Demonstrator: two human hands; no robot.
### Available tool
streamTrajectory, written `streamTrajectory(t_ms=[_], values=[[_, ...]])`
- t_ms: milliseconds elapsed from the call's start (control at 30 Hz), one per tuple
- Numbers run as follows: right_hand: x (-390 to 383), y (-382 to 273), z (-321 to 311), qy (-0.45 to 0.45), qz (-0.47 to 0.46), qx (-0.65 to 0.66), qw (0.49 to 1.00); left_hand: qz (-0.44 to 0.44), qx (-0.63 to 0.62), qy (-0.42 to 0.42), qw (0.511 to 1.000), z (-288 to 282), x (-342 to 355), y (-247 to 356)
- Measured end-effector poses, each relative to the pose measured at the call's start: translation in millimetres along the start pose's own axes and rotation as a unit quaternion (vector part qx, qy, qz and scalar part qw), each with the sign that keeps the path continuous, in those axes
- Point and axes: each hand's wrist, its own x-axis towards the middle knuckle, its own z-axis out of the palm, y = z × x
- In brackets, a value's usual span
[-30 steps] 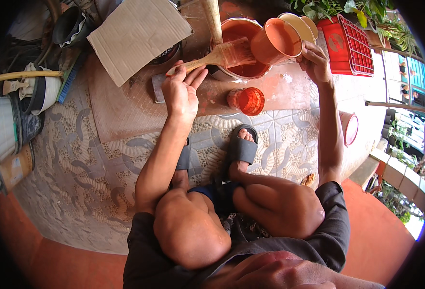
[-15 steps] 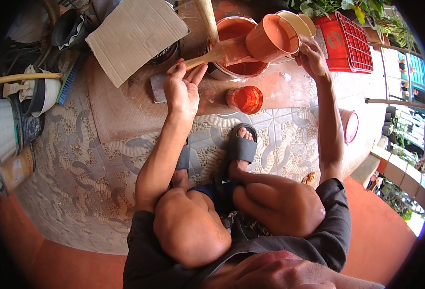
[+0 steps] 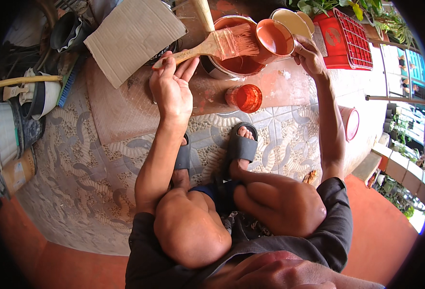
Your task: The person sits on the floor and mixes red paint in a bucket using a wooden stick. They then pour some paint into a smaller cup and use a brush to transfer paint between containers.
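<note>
Closed round the wooden handle of a wide paintbrush [image 3: 217,44] is my left hand [image 3: 174,84]; the bristles, coated in orange-red paint, point right above the paint bucket. My right hand [image 3: 311,55] grips a small container [image 3: 274,39] of orange-red paint by its right side, tilted so its inside shows. The bristle tips lie close to the container's left side; whether they touch I cannot tell. Below both is the large paint bucket [image 3: 216,71], orange-red inside. A smaller red-stained cup [image 3: 248,98] stands nearer to me on a paint-marked board [image 3: 289,91].
A cardboard sheet [image 3: 134,41] lies left of the bucket. Pale yellow containers [image 3: 292,21] and a red crate [image 3: 342,41] stand at the back right. A blue-bristled broom [image 3: 69,82] and stacked containers [image 3: 5,130] are at the left. A pinkish bucket [image 3: 350,124] sits at the right.
The brush has come left and up, away from the container's side, so its bristles now show more fully. The container has shifted slightly and tilts differently in my right hand.
</note>
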Motion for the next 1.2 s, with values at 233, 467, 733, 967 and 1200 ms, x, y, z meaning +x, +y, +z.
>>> streamTrajectory(t_ms=[233, 467, 733, 967, 1200], values=[[2.9, 15.2, 2.8, 0.002, -0.015, 0.095, 0.995, -0.006, 0.044, 0.023, 0.999, -2.1, -3.9, 1.6], [5.2, 8.7, 2.9, -0.006, -0.026, 0.034, 0.999, 0.021, 0.096, 0.030, 0.995, 2.0, -4.9, -3.6], [9.6, 3.7, 14.0, -0.018, -0.015, -0.061, 0.998, 0.070, 0.118, 0.019, 0.990, 12.9, -7.3, -4.4], [12.2, 1.8, 17.4, -0.023, -0.018, -0.100, 0.995, 0.070, 0.131, 0.021, 0.989, 19.3, -15.2, 5.9], [12.4, 2.3, 20.4, 0.003, -0.020, -0.106, 0.994, 0.061, 0.131, 0.020, 0.989, 24.8, -19.2, 16.1]])
